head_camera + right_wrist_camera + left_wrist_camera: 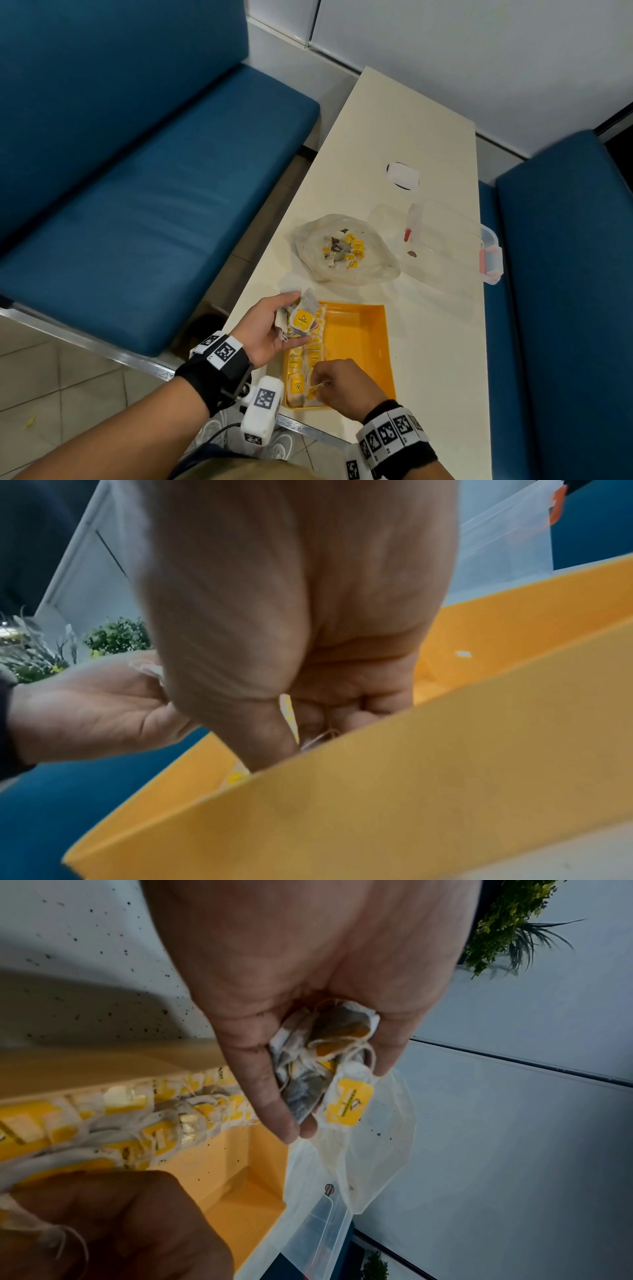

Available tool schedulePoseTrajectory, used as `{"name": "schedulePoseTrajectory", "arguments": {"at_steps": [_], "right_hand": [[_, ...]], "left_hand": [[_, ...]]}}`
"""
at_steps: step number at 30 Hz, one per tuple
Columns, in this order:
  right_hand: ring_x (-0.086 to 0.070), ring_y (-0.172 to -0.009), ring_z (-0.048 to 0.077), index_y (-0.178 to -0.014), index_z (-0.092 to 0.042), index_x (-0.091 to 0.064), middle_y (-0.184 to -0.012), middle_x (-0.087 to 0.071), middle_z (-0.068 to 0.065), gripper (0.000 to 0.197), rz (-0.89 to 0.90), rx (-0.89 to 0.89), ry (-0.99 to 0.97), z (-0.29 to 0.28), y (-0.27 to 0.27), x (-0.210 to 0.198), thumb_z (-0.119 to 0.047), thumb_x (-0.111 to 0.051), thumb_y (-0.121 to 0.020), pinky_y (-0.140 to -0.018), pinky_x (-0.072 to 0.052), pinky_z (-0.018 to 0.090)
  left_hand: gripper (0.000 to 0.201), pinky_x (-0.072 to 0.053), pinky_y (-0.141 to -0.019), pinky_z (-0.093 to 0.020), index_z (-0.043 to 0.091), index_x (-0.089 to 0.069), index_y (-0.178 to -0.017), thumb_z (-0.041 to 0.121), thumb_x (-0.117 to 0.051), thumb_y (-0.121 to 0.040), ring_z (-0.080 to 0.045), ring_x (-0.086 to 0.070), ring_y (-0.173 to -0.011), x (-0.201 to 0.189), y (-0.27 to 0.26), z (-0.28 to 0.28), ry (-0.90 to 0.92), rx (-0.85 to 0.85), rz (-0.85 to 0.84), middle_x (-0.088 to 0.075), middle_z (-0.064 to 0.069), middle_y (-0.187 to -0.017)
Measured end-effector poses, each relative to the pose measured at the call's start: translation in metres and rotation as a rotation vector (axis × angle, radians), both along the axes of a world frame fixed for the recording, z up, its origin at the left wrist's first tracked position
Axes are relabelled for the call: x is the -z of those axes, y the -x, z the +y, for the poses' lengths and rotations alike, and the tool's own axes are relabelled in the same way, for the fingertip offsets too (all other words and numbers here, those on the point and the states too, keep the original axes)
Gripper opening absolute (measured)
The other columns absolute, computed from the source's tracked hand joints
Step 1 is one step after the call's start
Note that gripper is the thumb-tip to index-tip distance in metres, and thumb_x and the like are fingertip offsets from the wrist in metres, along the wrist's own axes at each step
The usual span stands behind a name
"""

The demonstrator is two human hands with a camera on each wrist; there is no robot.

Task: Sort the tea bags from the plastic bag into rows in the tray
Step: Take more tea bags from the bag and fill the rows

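Observation:
The yellow tray lies at the near table edge, with rows of yellow-tagged tea bags along its left side. My left hand hovers over the tray's far-left corner, palm up, fingers curled round a bunch of tea bags; the left wrist view shows the bunch tangled in strings. My right hand is down in the tray's near-left corner and pinches one tea bag by its string. The crumpled plastic bag, with more tea bags inside, lies beyond the tray.
A clear plastic container with pink clips stands right of the bag. A small white object with a dark rim sits farther back. Blue benches flank the narrow cream table. The tray's right half holds no bags.

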State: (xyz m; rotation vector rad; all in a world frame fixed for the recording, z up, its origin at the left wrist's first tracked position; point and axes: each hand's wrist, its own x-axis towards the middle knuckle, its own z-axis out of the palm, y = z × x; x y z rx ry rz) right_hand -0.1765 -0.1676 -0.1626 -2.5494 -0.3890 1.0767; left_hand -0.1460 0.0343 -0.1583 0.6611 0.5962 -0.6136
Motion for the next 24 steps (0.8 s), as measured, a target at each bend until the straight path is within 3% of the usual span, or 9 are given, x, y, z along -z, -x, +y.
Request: {"name": "schedulePoseTrajectory", "arguments": {"at_steps": [2, 5, 9, 13, 17, 19, 22, 24], "right_hand": [[-0.056, -0.092, 0.013, -0.102, -0.019, -0.067, -0.103, -0.066, -0.001, 0.021, -0.025, 0.029, 0.020, 0.000, 0.001, 0.003, -0.011, -0.066, -0.083, -0.077, -0.048, 0.029], [-0.056, -0.098, 0.018, -0.102, -0.022, -0.057, -0.111, -0.062, 0.000, 0.031, -0.043, 0.055, 0.062, 0.001, 0.003, 0.006, -0.019, -0.076, -0.077, -0.079, -0.049, 0.032], [-0.048, -0.095, 0.016, -0.109, -0.021, -0.048, -0.118, -0.056, 0.003, 0.049, -0.062, 0.042, 0.088, 0.003, 0.004, 0.011, -0.020, -0.083, -0.075, -0.069, -0.037, 0.022], [-0.054, -0.109, 0.024, -0.119, -0.013, -0.042, -0.120, -0.054, 0.006, 0.063, -0.067, 0.069, 0.095, 0.006, 0.006, 0.014, -0.016, -0.084, -0.072, -0.078, -0.041, 0.027], [-0.057, -0.094, 0.020, -0.109, -0.018, -0.042, -0.103, -0.056, 0.000, 0.055, -0.057, 0.143, 0.067, 0.002, 0.004, 0.013, -0.016, -0.082, -0.072, -0.065, -0.043, 0.025], [-0.059, -0.087, 0.017, -0.103, -0.021, -0.045, -0.096, -0.058, -0.003, 0.047, -0.028, 0.217, 0.058, -0.002, 0.002, 0.014, -0.014, -0.080, -0.073, -0.067, -0.049, 0.029], [-0.062, -0.088, 0.016, -0.098, -0.023, -0.049, -0.098, -0.063, -0.001, 0.039, -0.005, 0.268, 0.071, -0.003, 0.004, 0.017, -0.011, -0.077, -0.075, -0.071, -0.051, 0.029], [-0.060, -0.085, 0.015, -0.097, -0.023, -0.051, -0.091, -0.061, -0.005, 0.034, -0.008, 0.288, 0.056, -0.002, 0.006, 0.020, -0.010, -0.075, -0.077, -0.065, -0.048, 0.023]], "left_hand": [[0.042, -0.061, -0.079, -0.045, 0.006, -0.063, -0.131, 0.031, -0.063, -0.096, -0.035, -0.069, -0.107, -0.001, 0.000, 0.000, -0.007, 0.003, 0.002, -0.073, -0.020, -0.112], [0.043, -0.061, -0.080, -0.045, 0.006, -0.064, -0.130, 0.031, -0.064, -0.096, -0.038, -0.066, -0.116, 0.000, 0.002, 0.000, -0.010, 0.010, 0.011, -0.072, -0.020, -0.115], [0.042, -0.062, -0.079, -0.045, 0.006, -0.064, -0.130, 0.031, -0.064, -0.096, -0.038, -0.067, -0.116, -0.001, 0.004, -0.001, -0.022, 0.019, 0.013, -0.073, -0.019, -0.114], [0.042, -0.064, -0.075, -0.043, 0.005, -0.065, -0.129, 0.031, -0.064, -0.096, -0.037, -0.068, -0.111, -0.002, 0.008, -0.003, -0.049, 0.021, 0.012, -0.074, -0.019, -0.111], [0.039, -0.060, -0.083, -0.046, 0.006, -0.065, -0.127, 0.030, -0.063, -0.096, -0.032, -0.072, -0.098, -0.003, 0.011, -0.003, -0.068, 0.024, -0.005, -0.074, -0.017, -0.107], [0.038, -0.059, -0.086, -0.047, 0.006, -0.065, -0.126, 0.030, -0.062, -0.097, -0.030, -0.073, -0.091, -0.002, 0.012, -0.003, -0.081, 0.019, -0.013, -0.075, -0.017, -0.104], [0.036, -0.057, -0.088, -0.049, 0.007, -0.065, -0.127, 0.029, -0.062, -0.098, -0.032, -0.072, -0.095, -0.002, 0.013, -0.003, -0.095, 0.018, -0.012, -0.074, -0.018, -0.105], [0.037, -0.058, -0.088, -0.049, 0.007, -0.065, -0.127, 0.028, -0.062, -0.097, -0.034, -0.072, -0.097, -0.003, 0.014, -0.003, -0.094, 0.014, -0.010, -0.074, -0.019, -0.109]]}}
